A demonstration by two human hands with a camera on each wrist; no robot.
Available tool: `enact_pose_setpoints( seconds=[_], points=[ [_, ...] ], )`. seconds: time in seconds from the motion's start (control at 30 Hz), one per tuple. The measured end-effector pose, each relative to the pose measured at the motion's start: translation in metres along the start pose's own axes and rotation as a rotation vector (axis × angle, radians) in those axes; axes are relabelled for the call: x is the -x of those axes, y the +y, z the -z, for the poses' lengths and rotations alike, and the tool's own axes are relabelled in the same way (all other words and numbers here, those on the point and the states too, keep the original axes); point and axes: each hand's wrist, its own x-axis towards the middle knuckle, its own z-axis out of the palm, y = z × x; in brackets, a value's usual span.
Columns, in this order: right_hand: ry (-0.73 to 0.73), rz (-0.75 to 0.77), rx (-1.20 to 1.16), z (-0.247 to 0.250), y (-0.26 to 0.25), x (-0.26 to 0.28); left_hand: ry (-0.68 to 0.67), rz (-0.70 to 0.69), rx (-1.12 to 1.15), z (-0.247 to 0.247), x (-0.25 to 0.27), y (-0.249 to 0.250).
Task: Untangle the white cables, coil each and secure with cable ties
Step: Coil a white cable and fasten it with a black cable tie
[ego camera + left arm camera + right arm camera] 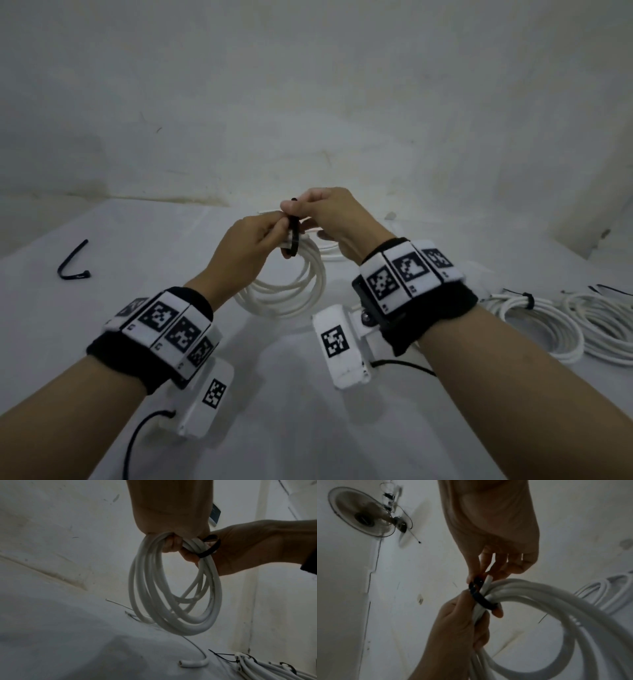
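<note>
Now the left hand (251, 246) clamps the coil (291, 291) steady so the right hand (329, 216) can pinch the black tie (294, 233) around it.

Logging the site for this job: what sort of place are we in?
Probably a plain indoor workroom, not a fitted workshop: bare, stained whitish walls, a wall-mounted electric fan, and a white-covered work surface holding tied coils of white cable.
</note>
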Motion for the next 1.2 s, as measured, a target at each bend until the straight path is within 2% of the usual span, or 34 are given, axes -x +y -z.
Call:
enact_pose_setpoints(
  seconds=[0.03, 0.17, 0.3, 0.4, 0.5, 0.63, 0.73, 0.77, 0.93, 1.07, 1.13, 1.2],
  points=[
    [0.037, 0.072, 0.033, -0.004, 0.0, -0.002, -0.001, -0.001, -0.014, 0.001, 0.0, 0.001],
    [0.227, 0.393, 0.61, -0.016, -0.005, -0.009, -0.026, -0.042, -0.153, 0.006, -0.001, 0.012],
    [0.273, 0.577, 0.784, -0.02, -0.012, -0.013, -0.023, -0.088, -0.191, 0.008, 0.001, 0.014],
    [0.278, 0.533, 0.815, -0.021, -0.014, -0.02, 0.019, -0.147, -0.156, 0.007, 0.003, 0.013],
    [0.267, 0.363, 0.616, -0.02, -0.012, -0.026, 0.031, -0.218, -0.148, 0.011, 0.002, 0.013],
    [0.17, 0.196, 0.344, -0.014, -0.014, -0.029, -0.072, -0.149, -0.084, 0.018, 0.003, 0.017],
    [0.168, 0.214, 0.319, -0.008, -0.02, -0.029, -0.082, 0.016, 0.147, 0.017, 0.0, 0.025],
    [0.18, 0.222, 0.313, -0.006, -0.021, -0.028, -0.068, 0.03, 0.204, 0.017, -0.001, 0.027],
    [0.219, 0.272, 0.32, -0.007, -0.018, -0.026, -0.092, -0.017, 0.204, 0.017, -0.003, 0.027],
    [0.305, 0.286, 0.375, -0.013, -0.013, -0.029, -0.021, -0.105, 0.032, 0.008, 0.002, 0.029],
    [0.331, 0.269, 0.408, -0.012, -0.012, -0.03, 0.018, -0.125, -0.005, 0.004, 0.003, 0.03],
    [0.347, 0.206, 0.365, -0.01, -0.007, -0.032, -0.006, -0.113, 0.015, 0.002, 0.002, 0.033]
  ],
)
